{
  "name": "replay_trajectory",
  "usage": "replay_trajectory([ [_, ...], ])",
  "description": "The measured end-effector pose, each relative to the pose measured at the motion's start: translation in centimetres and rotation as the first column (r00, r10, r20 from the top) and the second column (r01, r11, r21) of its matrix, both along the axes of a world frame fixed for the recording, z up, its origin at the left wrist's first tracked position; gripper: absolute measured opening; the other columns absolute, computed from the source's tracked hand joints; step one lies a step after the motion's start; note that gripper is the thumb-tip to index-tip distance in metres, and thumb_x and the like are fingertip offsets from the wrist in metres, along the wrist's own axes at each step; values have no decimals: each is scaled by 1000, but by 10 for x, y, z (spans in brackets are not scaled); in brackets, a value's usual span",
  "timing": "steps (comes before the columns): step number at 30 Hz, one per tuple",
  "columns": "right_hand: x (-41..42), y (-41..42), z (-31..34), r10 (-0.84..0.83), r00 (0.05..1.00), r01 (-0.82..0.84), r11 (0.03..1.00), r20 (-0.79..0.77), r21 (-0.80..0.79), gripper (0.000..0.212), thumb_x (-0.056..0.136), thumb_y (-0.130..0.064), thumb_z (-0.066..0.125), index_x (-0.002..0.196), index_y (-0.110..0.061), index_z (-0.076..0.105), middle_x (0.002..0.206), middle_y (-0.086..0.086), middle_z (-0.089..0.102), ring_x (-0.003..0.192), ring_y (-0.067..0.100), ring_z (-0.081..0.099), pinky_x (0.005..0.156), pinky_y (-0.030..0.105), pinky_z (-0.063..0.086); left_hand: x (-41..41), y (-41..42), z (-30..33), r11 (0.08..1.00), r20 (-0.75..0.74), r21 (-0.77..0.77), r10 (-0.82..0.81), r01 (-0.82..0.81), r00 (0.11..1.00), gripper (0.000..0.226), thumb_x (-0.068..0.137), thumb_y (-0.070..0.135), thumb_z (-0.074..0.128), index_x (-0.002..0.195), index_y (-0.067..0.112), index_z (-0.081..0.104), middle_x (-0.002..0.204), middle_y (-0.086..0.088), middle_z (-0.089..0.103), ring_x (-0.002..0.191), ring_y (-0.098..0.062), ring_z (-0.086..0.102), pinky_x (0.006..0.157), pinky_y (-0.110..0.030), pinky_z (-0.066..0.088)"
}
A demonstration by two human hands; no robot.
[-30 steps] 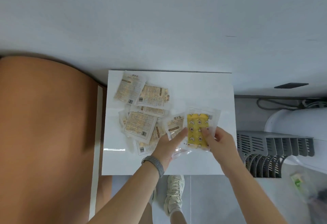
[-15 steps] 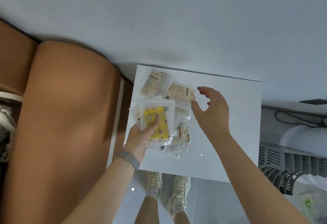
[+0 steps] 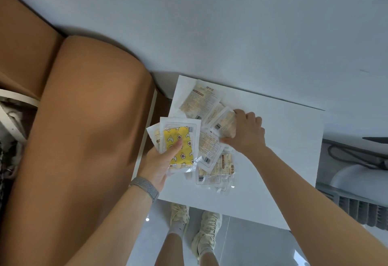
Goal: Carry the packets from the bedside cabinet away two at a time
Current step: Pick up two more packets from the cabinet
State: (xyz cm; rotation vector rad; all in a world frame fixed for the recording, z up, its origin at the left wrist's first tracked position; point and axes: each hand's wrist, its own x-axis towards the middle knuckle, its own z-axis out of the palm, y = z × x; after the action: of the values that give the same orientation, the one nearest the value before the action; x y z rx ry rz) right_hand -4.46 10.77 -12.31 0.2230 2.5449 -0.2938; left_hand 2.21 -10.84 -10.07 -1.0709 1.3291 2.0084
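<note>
A left hand (image 3: 161, 160) pinches a yellow packet (image 3: 178, 146) by its edge while the right hand (image 3: 245, 133) grips a pale packet (image 3: 225, 122) just beside; both look light, thin and slippery.

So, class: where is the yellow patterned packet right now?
In the head view, the yellow patterned packet is held in the left hand over the white cabinet's left edge, beside the beige packets.

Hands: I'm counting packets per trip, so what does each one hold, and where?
The left hand holds the yellow packet, thumb across its face, another packet behind. The right hand grips a beige packet by its right edge.
</note>
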Motion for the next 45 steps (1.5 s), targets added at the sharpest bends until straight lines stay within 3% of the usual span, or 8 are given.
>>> replay_trajectory([
  [11,28,37,22,-624,778,568,646,77,-509,12,90,-19,67,102,-17,65,92,-7,67,94,23,67,74,28,50,-16,-18,0,999,-2,-19,39,-39,999,56,69,25,74,123,17,62,110,-5,74,100,-27,71,80,-42,59],
  [16,-4,9,48,-753,347,748,-138,559,-650,24,85,-23,72,96,-3,67,95,9,75,85,22,73,70,31,59,-19,-19,-1,997,9,-15,71,-71,997,57,69,24,74,124,17,62,111,-5,73,101,-26,70,77,-40,60],
  [18,-24,-15,38,-739,376,775,-80,559,-627,37,82,-30,75,103,-1,65,101,11,73,92,25,72,79,38,60,-20,-20,-1,996,25,-8,93,-93,995,55,69,23,74,123,18,63,112,-6,73,104,-27,69,81,-42,58],
  [23,-64,-84,17,-604,754,656,704,257,-271,60,81,-63,59,120,-17,59,133,10,46,128,31,37,102,41,33,-23,-25,0,995,30,2,103,-103,994,29,80,20,69,108,22,67,112,-7,72,102,-26,69,83,-42,57],
  [27,-67,-114,3,-481,846,519,841,232,-151,52,85,-54,61,124,-21,58,155,13,15,140,35,15,113,51,18,-24,-30,-1,993,29,-10,117,-116,993,21,87,16,66,107,23,67,108,-5,73,99,-23,71,76,-39,60],
  [34,-52,-116,-12,-374,927,371,926,-21,-70,54,87,-52,61,126,-14,54,138,9,37,132,29,30,112,46,23,-27,-37,0,992,-9,-34,123,-124,992,21,88,15,67,107,25,67,100,0,76,87,-17,74,65,-33,61],
  [40,-45,-106,-1,-388,908,264,826,-161,-498,33,82,-33,75,110,-16,71,108,0,45,89,13,49,76,24,50,-31,-40,2,989,-17,-41,138,-139,990,33,87,15,68,119,21,64,108,-2,74,93,-20,73,72,-37,61],
  [45,-27,-83,38,-690,697,559,352,195,-751,25,77,-23,81,98,-15,73,95,-2,73,79,11,72,72,28,61,-28,-44,12,984,-33,-61,165,-166,986,27,87,16,68,112,24,65,108,-1,74,94,-18,72,74,-37,61],
])
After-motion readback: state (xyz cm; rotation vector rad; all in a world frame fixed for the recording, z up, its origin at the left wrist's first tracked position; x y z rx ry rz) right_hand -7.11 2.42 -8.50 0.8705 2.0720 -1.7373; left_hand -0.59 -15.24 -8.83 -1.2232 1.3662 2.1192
